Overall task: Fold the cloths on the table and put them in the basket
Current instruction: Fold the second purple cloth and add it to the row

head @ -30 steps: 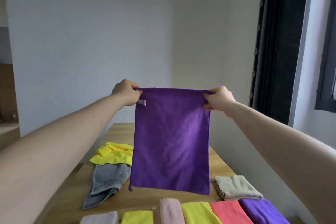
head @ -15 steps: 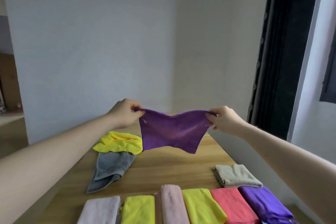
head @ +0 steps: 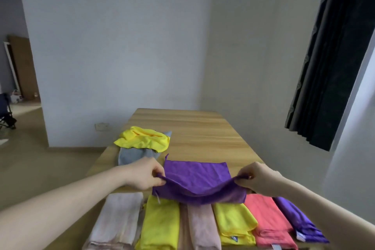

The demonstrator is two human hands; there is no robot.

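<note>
Fingers (head: 157, 174) of both hands pinch purple cloth (head: 197, 176) over wooden table (head: 203, 134).

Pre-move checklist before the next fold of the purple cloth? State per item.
1. Left hand pinches the near left corner of the purple cloth: ok.
2. Right hand pinches the near right corner: ok.
3. Far edge of the cloth lies flat on the table: ok.
4. Near edge lifted evenly: not ok, it sags in the middle between the hands.
5. Cloth clear of the folded row: not ok, its near part drapes over the folded yellow cloth and its neighbours.
6. Unfolded yellow cloth and grey cloth apart from the purple one: ok.
7. Basket: cannot tell, none in view.
</note>
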